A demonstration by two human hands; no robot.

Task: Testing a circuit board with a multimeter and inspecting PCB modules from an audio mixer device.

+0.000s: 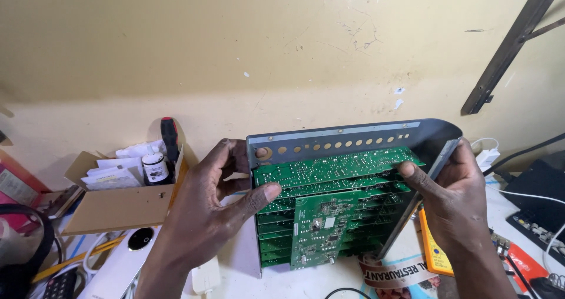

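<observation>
Head view: a chassis held on edge, boards bare to your thumbs

Both your hands prop the grey metal chassis (353, 135) upright on the worktop (282, 281). Your left hand (203, 213) wraps its left edge, thumb pressing the stacked green circuit boards (329, 208); your right hand (453, 196) clamps the right flange, thumb on the top board. A slip could tip it onto the yellow meter (434, 249), and thumb pressure may flex the boards

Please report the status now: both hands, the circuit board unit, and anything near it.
Left hand and right hand grip the metal chassis at both sides, thumbs on the green circuit boards. Chassis tilted up above desk. Cardboard box at left, apart.
</observation>
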